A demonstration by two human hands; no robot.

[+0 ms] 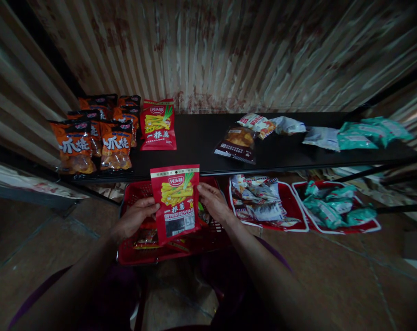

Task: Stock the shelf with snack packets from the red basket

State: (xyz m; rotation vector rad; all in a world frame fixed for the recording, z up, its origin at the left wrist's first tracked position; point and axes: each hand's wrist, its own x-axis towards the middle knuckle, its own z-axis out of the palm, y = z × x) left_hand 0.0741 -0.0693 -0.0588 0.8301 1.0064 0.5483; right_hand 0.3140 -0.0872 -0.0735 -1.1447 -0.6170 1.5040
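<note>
Between my two hands I hold a red snack bag [176, 202] upright, its printed side toward me. My left hand [139, 215] grips the bag's left edge, and my right hand [212, 200] pinches its right edge. Below the bag is a red basket [126, 250] with several packets in it, partly hidden by the bag and my hands. A second red snack bag [158, 125] of the same print stands on the black shelf [198, 142], behind the held one. Left of it stand several orange-and-black snack bags [115, 145] in rows.
On the shelf's right half lie a dark brown snack bag [236, 143], white packets [287, 125] and teal packets [362, 133]. Below are a basket of white packets [263, 202] and a basket of teal packets [332, 207]. A pleated curtain [201, 55] hangs behind the shelf.
</note>
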